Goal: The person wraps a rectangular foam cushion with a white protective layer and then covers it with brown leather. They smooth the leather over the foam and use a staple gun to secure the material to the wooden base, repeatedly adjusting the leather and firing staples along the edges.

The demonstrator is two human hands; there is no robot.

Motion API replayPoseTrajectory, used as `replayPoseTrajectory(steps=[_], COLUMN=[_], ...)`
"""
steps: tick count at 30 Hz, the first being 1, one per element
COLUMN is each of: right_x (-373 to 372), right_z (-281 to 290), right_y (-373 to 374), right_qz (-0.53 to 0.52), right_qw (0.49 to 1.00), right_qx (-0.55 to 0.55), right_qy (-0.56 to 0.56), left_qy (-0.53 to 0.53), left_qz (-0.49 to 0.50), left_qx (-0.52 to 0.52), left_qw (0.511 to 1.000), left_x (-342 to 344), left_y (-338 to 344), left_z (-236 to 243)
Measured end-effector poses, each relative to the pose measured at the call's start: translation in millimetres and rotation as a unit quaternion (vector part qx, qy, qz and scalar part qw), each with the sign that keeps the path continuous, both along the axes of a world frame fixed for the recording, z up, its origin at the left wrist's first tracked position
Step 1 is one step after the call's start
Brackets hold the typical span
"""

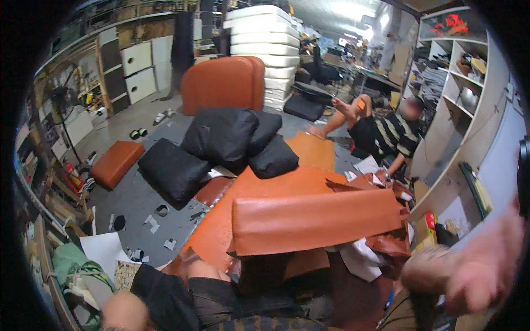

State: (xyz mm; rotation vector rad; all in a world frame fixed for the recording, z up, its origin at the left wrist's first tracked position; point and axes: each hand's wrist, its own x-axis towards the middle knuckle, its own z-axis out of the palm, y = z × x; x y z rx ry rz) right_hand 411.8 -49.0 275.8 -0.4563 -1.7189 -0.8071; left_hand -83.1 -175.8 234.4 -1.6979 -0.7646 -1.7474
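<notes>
- Orange-brown leatherette sheet [314,220] lies folded over across the middle of the floor, its upper flap forming a long band; more of the same material spreads under and behind it.
- Right hand [469,270] is raised at the lower right, close to the camera and blurred; it sits just off the sheet's right end, apart from it. Fingers look loosely curled, but whether they pinch anything cannot be told.
- Left hand is not seen; only a bare knee [124,311] and dark shorts show at the lower edge.
- Torn scraps [392,243] crumple at the sheet's right end, beside white paper [361,262].
- Three black cushions [221,146] are piled behind the sheet; an orange chair back [223,83] stands beyond them.
- A seated person [386,135] is by the white shelving [458,110], right.
- Open grey floor [138,204] lies left of the sheet, littered with paper bits.
</notes>
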Motion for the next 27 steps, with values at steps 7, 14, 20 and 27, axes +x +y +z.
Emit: replayPoseTrajectory(steps=[7,14,20,27], right_x=[-70,-29,-88,-197], right_z=[-208,-247,-215,-217], right_y=[102,202,175,84], right_qz=[-0.057,-0.095,-0.051,0.037], right_qw=[0.911,0.929,0.899,0.938], right_qx=[-0.402,-0.358,-0.435,-0.236], right_qy=[0.065,0.032,-0.025,-0.252], left_qy=[-0.112,-0.127,-0.230,-0.308], left_qz=[-0.131,-0.145,-0.068,-0.018], left_qx=[-0.571,-0.496,-0.426,-0.385], left_qw=[0.803,0.846,0.873,0.870], left_x=[81,141,152,155], left_y=[128,171,171,145], left_z=[-229,-260,-275,-275])
